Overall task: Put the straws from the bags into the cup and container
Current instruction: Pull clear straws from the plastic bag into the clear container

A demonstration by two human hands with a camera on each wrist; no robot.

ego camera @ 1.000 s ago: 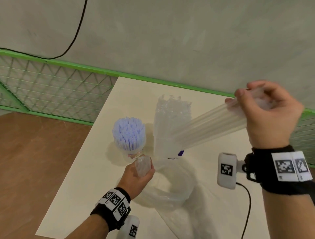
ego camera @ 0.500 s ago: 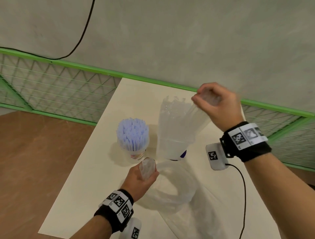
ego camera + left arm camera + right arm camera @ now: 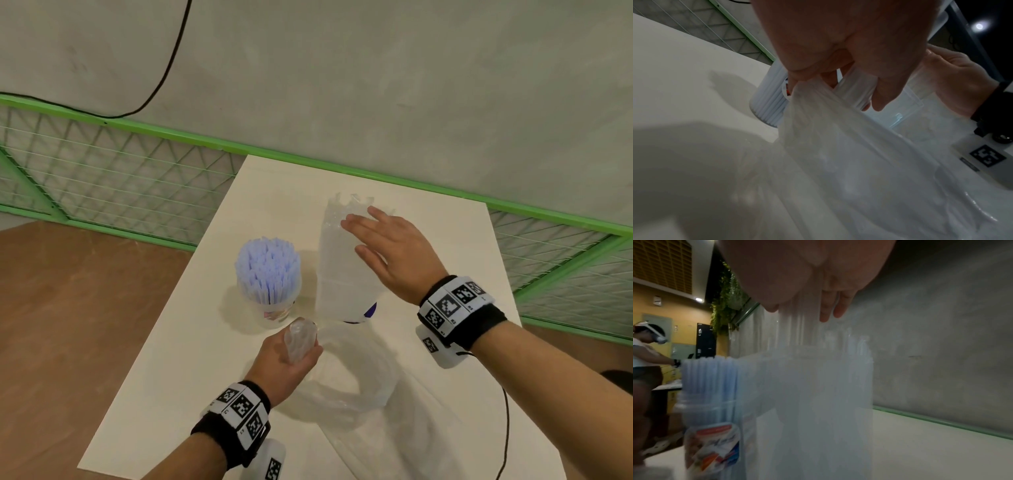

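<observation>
A clear cup (image 3: 274,310) packed with pale blue straws (image 3: 267,270) stands left of a tall clear container (image 3: 342,291) holding clear straws (image 3: 346,212). My right hand (image 3: 383,246) lies flat with straight fingers on the tops of the clear straws; in the right wrist view its fingers (image 3: 830,308) touch the clear straws (image 3: 807,331). My left hand (image 3: 287,356) grips the bunched neck of a clear plastic bag (image 3: 346,380) in front of the container. The left wrist view shows its fingers (image 3: 885,91) curled round the bag (image 3: 838,146).
The cream table (image 3: 178,370) ends at a left edge over brown floor. A green mesh fence (image 3: 113,178) and grey wall stand behind. More clear plastic (image 3: 394,445) lies on the near right, beside a black cable (image 3: 505,428). Another person (image 3: 645,353) shows far off in the right wrist view.
My right hand carried a bundle of clear straws left and down into the container, let go of it, and now rests flat on the tops. The left hand kept its hold on the bag.
</observation>
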